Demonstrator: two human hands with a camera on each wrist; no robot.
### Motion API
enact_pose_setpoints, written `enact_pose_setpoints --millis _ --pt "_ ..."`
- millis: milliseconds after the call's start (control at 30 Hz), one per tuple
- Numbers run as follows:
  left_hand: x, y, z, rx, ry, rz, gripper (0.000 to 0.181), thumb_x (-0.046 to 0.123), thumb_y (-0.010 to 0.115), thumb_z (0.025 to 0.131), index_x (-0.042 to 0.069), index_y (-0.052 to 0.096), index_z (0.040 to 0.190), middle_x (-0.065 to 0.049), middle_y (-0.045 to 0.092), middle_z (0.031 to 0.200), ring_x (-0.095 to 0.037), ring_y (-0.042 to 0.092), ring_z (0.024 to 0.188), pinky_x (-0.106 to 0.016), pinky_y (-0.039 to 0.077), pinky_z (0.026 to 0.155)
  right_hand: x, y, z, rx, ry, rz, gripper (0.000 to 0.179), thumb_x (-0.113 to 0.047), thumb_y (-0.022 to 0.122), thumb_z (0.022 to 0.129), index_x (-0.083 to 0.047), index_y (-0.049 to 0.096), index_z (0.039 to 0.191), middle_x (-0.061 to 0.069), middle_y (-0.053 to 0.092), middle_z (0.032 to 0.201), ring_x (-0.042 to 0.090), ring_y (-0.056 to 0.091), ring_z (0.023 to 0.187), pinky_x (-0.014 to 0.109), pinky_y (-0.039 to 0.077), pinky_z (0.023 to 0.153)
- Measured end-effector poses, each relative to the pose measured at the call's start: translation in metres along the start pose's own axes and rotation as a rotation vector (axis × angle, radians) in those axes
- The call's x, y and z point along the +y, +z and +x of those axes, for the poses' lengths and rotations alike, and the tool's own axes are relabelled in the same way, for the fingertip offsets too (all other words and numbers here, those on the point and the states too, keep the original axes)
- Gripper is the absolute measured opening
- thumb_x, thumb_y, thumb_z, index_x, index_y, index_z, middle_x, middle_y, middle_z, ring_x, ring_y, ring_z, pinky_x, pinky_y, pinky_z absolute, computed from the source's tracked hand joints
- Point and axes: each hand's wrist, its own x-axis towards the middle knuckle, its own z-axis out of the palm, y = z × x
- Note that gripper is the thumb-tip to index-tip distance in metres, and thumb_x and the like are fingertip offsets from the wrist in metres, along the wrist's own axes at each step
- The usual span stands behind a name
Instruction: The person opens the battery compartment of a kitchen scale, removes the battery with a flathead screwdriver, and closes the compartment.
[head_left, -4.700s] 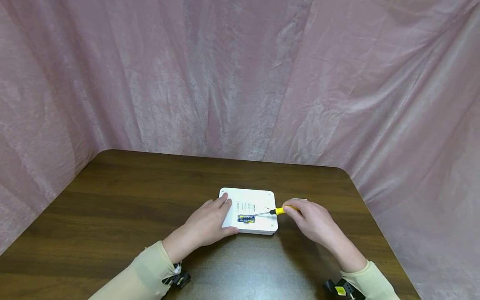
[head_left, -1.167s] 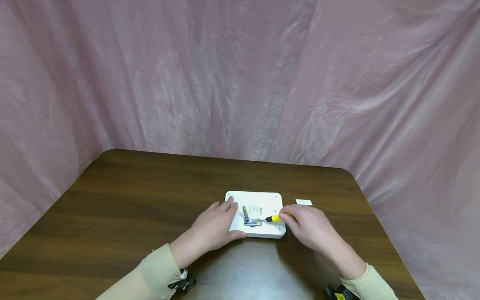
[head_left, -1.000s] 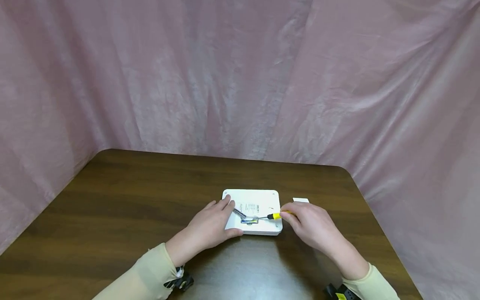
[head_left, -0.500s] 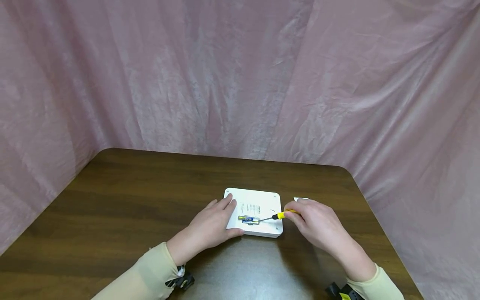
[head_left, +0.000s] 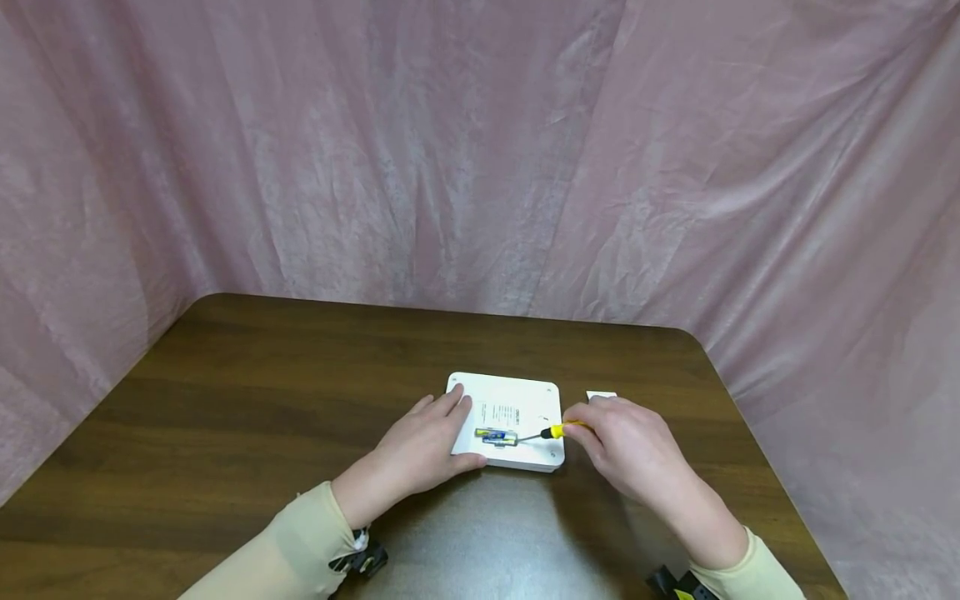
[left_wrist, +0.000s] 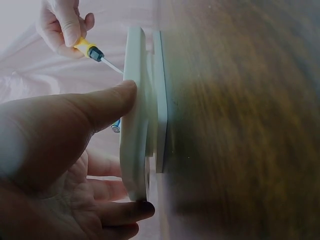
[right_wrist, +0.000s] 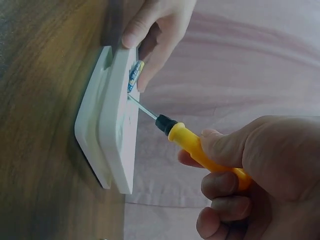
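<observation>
A flat white device (head_left: 517, 400), two-layered like a kitchen scale turned over, lies on the table with its battery compartment facing up. My left hand (head_left: 412, 442) holds its left end, thumb on the near edge and fingers on the left side. My right hand (head_left: 630, 450) grips a yellow-handled screwdriver (right_wrist: 192, 145). The screwdriver's tip reaches the right end of the compartment. One blue and yellow battery (head_left: 491, 434) sits shifted left, and the right wrist view shows this battery (right_wrist: 135, 75) with one end raised. Another battery (head_left: 501, 442) lies beside it on the near side.
A small white cover (head_left: 602, 394) lies on the brown wooden table (head_left: 300, 358), right of the device and partly hidden by my right hand. A pink curtain (head_left: 450, 167) hangs behind the table. Both wrists carry black straps with cameras.
Both batteries first lay in the compartment. About a second ago one was levered up and tilted; now it has dropped leftward beside the other. The screwdriver stays in my right hand.
</observation>
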Motion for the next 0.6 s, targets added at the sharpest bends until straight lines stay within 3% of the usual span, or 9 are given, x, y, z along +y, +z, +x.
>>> enact_pose_setpoints --millis 233,433,600 --pt "0.001 -0.003 -0.002 0.003 -0.007 0.005 0.091 0.055 0.082 0.098 -0.005 0.053 0.16 -0.027 0.043 0.169 -0.038 0.046 0.155 -0.055 0.036 0.127 0.004 0.008 0.0 -0.018 0.034 0.035 0.011 -0.019 0.085 0.099 -0.026 0.078 0.094 -0.019 0.064 0.082 0.006 0.057 0.072 0.036 0.054 0.066" --pt "0.008 -0.002 -0.003 -0.029 0.013 -0.007 0.09 0.056 0.081 0.099 -0.003 0.053 0.16 -0.026 0.044 0.169 -0.038 0.049 0.153 -0.054 0.039 0.126 0.01 0.016 -0.001 -0.126 0.039 0.095 0.011 -0.027 0.076 0.107 -0.029 0.077 0.096 -0.023 0.06 0.081 0.003 0.053 0.072 0.036 0.052 0.066" --pt "0.009 -0.003 -0.003 -0.027 0.016 0.003 0.09 0.058 0.079 0.099 -0.002 0.053 0.161 -0.024 0.043 0.17 -0.036 0.048 0.154 -0.053 0.038 0.127 0.01 0.002 -0.002 -0.076 0.068 0.075 0.014 -0.023 0.079 0.104 -0.032 0.075 0.094 -0.025 0.06 0.083 0.004 0.054 0.074 0.036 0.052 0.069"
